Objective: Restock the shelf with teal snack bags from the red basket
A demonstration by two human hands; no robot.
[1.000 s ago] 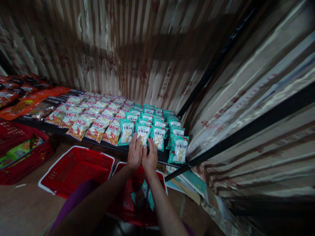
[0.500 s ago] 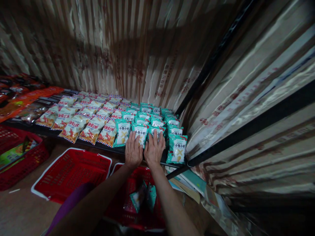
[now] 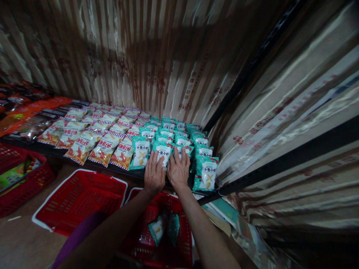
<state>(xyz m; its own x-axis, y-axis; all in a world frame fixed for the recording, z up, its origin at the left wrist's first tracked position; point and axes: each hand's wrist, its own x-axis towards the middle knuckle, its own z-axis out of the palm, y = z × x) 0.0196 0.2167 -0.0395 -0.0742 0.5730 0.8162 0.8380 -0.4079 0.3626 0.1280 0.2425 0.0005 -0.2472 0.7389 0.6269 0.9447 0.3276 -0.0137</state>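
Note:
My left hand (image 3: 155, 173) lies with fingers stretched over the lower part of a green-and-white snack bag (image 3: 165, 150) in the front row. Beside it, my right hand (image 3: 178, 168) rests the same way on the neighbouring green-and-white snack bag (image 3: 185, 150), covering much of it. Both hands are open. Another green-and-white bag (image 3: 141, 151) leans just left of my hands, and a further one (image 3: 208, 175) stands at the shelf's right end. More bags of this kind fill rows behind. Two green bags (image 3: 157, 228) lie in the red basket (image 3: 183, 246) under my forearms.
White-and-red snack bags (image 3: 102, 148) fill the shelf further left, then orange packets (image 3: 42, 106). A red basket (image 3: 86, 200) sits below the shelf, with another red basket (image 3: 46, 179) holding packets at left. A dark metal bar (image 3: 280, 160) and striped sheeting (image 3: 157, 56) border the shelf.
My hands stay on the same two bags. The shelf's right end has shifted slightly rightward and down in the view. My right hand has slid a little to the right with it.

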